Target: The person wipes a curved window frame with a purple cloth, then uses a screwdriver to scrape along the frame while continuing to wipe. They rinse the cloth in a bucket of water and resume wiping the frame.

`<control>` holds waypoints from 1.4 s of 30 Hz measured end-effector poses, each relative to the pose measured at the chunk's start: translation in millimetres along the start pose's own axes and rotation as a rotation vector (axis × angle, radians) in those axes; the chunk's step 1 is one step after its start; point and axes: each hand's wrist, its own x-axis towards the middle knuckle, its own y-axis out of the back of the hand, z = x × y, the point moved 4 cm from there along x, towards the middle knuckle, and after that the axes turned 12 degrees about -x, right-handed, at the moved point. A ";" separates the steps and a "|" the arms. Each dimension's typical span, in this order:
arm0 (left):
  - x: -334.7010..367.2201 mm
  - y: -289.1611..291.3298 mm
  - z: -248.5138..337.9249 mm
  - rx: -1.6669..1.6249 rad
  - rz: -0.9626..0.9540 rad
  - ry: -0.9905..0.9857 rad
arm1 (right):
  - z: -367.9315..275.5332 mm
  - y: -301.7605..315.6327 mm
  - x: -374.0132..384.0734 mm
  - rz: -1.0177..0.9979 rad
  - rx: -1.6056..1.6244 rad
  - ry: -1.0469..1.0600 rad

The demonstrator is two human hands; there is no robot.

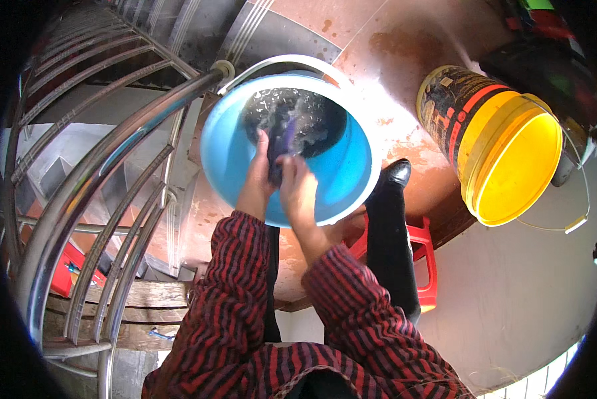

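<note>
Both hands are over a blue bucket with a pale rim and a white handle, holding dark, foamy water. My left hand is closed along the left side of a dark, wet item whose kind I cannot make out. Close beside it, my right hand is closed, its fingers curled at the lower end of a narrow purple thing. Motion smears the purple thing, and splashing water hides the far ends of both.
To the left curves a metal stair railing, with steps behind it. A yellow bucket with a wire handle lies tilted at right. A red plastic stool stands by my leg. Wet patches mark the reddish floor tiles.
</note>
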 end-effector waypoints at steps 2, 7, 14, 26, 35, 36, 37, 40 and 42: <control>-23.4 -9.3 -2.8 -0.092 -0.132 0.105 | -21.1 2.7 -31.5 -0.132 -0.012 -0.032; -24.2 -17.1 3.5 0.592 -0.343 -0.340 | -40.4 -4.3 7.9 0.179 -0.432 0.166; -17.3 12.6 0.0 0.036 -0.197 -0.200 | 34.2 -18.5 152.2 -0.008 -0.875 0.100; 2.1 38.9 -2.9 0.136 0.147 -0.090 | 57.1 -17.5 153.6 0.185 -0.357 -0.054; 4.7 -10.8 10.7 -0.051 -0.067 0.030 | 6.7 -7.5 35.6 -0.130 -0.403 0.054; 2.4 -15.1 11.4 -0.046 -0.114 0.045 | -8.5 -0.6 10.0 -0.133 -0.394 0.124; -5.4 -12.2 7.9 -0.025 -0.105 0.076 | -23.7 9.3 -8.3 -0.050 -0.329 0.217; -19.0 -1.2 -5.2 -0.270 -0.166 0.171 | -50.6 16.6 -35.4 -0.063 -0.311 0.315; -17.9 2.6 -11.8 -0.595 -0.329 0.252 | -61.1 13.1 -35.3 -0.040 -0.335 0.369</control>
